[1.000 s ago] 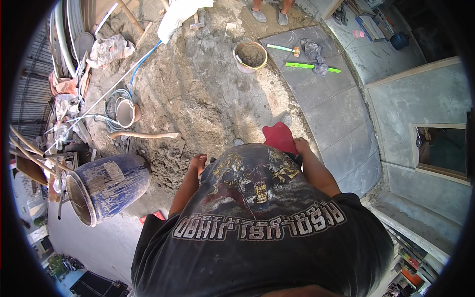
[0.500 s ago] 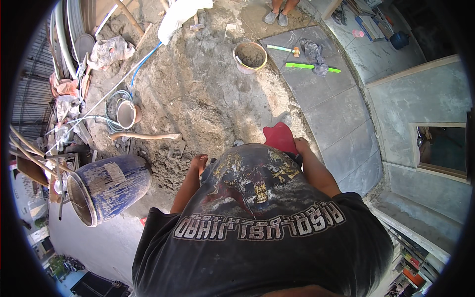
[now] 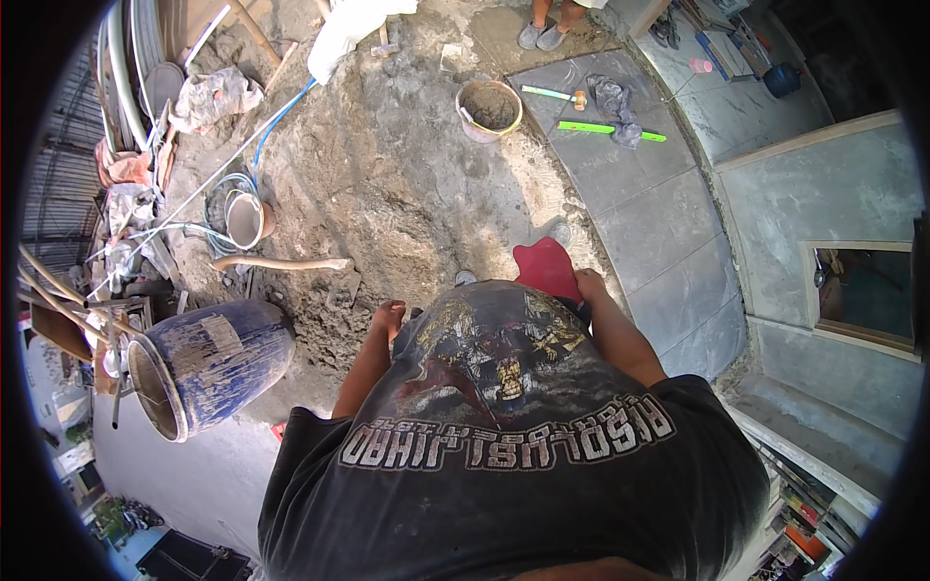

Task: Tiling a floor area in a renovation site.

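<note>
At my right side, my right hand (image 3: 589, 286) grips the edge of a red cap (image 3: 547, 269), its fingers partly hidden behind it. My left hand (image 3: 389, 318) hangs beside my shirt with its fingers curled in; nothing shows in it. The front of my dark printed shirt (image 3: 504, 387) hides what lies below it. Nearest to my left hand is a heap of wet mortar or mud (image 3: 334, 324) on the ground.
A bucket of mortar (image 3: 489, 108) stands ahead, beside grey floor tiles (image 3: 668, 223) bearing a mallet (image 3: 557, 95) and a bright green level (image 3: 612, 131). A blue barrel (image 3: 213, 363), wooden handle (image 3: 281, 262) and small bucket (image 3: 249, 221) lie left. Another person's feet (image 3: 541, 37) are at the far edge.
The view has shifted very slightly. At the far edge, the other person's legs have moved a little and a hand now shows. My hands stay in the same places.
</note>
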Demonstrator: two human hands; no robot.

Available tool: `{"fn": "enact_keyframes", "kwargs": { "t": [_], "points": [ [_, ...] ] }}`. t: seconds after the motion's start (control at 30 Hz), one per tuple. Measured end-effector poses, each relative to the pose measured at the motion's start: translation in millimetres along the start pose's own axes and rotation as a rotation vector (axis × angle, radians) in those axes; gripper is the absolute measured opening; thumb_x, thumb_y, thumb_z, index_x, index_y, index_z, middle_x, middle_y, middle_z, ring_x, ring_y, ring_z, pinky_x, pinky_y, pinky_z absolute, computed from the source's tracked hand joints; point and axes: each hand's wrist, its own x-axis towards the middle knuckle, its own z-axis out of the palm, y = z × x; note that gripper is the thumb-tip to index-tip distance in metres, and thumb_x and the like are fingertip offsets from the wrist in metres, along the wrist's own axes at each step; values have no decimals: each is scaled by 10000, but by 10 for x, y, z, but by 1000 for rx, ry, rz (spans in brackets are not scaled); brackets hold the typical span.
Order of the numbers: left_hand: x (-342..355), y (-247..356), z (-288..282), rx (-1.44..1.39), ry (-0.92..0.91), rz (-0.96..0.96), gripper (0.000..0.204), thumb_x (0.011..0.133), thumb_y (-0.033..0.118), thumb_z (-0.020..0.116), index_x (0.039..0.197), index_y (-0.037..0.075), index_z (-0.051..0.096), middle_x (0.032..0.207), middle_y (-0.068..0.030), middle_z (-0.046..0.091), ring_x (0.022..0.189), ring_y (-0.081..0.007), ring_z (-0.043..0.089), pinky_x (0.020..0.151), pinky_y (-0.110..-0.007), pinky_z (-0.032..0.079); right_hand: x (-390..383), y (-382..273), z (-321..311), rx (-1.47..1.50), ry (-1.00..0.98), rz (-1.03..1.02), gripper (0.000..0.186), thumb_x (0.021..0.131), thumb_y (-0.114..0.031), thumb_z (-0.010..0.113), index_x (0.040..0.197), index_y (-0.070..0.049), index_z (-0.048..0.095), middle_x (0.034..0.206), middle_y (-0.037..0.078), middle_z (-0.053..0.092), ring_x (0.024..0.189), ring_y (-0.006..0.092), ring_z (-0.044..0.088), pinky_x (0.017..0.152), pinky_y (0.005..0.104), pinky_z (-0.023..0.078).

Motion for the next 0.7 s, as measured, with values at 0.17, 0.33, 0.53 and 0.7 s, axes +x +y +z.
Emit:
{"fn": "enact_keyframes", "kwargs": {
  "t": [0.17, 0.33, 0.53, 0.7],
  "points": [
    [40, -87, 21, 35, 3, 17, 270, 702, 186, 512, 925, 40, 556, 790, -69, 590, 706, -136, 550, 630, -264, 429, 0, 15, 0, -14, -11, -35, 390, 728, -332, 397, 923, -31, 550, 984, 174, 518, 932, 284, 483, 806, 335, 359],
    [-47, 34, 13, 50, -6, 10, 277, 705, 203, 515, 928, 43, 554, 808, -78, 591, 725, -146, 556, 642, -267, 434, 71, 84, 41, -25, -2, -30, 383, 726, -327, 400, 921, -35, 552, 981, 166, 522, 932, 284, 483, 808, 332, 359],
    [-53, 89, -1, 77, 20, 10, 287, 705, 215, 510, 930, 41, 552, 814, -89, 589, 738, -151, 560, 650, -267, 432, 64, 76, 35, -20, 8, -53, 373, 729, -322, 408, 915, -32, 553, 967, 163, 529, 919, 275, 493, 798, 327, 367],
    [11, -39, 28, -66, -2, 8, 248, 732, 177, 500, 928, 30, 539, 728, -60, 544, 622, -126, 498, 572, -256, 404, 87, 76, 49, -14, 22, -50, 367, 730, -321, 417, 905, -30, 556, 936, 162, 543, 891, 273, 508, 782, 327, 377]
  ]
}}
